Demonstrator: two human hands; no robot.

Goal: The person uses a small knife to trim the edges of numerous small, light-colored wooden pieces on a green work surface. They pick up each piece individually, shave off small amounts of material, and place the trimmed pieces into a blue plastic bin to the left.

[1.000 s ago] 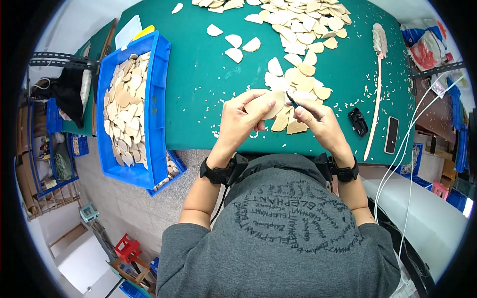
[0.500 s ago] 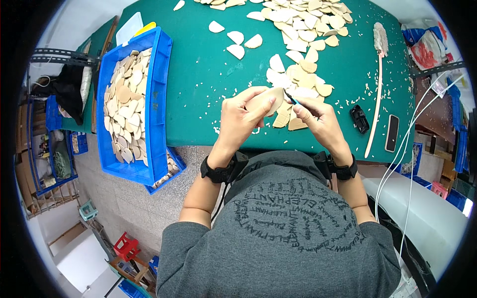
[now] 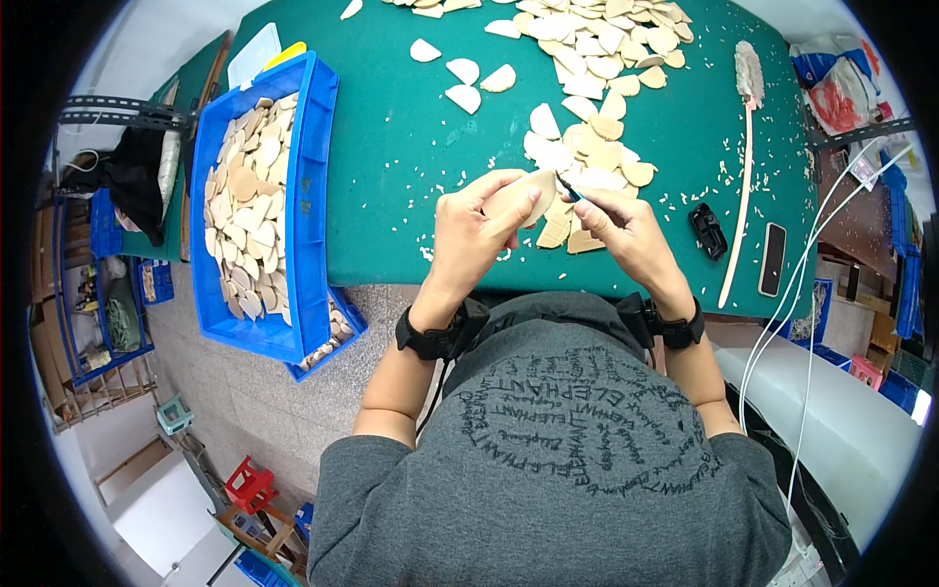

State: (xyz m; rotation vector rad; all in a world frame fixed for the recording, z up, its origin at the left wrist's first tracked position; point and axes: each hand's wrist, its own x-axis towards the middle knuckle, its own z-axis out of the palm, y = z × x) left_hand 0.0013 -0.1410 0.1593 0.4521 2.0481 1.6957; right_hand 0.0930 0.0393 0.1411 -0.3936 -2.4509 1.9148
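Note:
My left hand pinches a flat beige rounded piece between thumb and fingers, above the near part of the green table. Closed around a small blue-and-black cutting tool is my right hand. The tool's dark tip points at the right edge of the beige piece; I cannot tell whether they touch. Just beyond and beneath the hands lies a trail of similar half-round pieces, some beige and some paler. My fingers hide part of the piece and most of the tool's handle.
On the green table are a larger heap of pieces, pale scraps, a black holder, a long-handled duster and a phone. A blue crate full of pieces stands left. White cables hang at right.
The tool's dark tip has swung slightly away from the beige piece's edge, and more of it shows. Both hands stay in nearly the same place.

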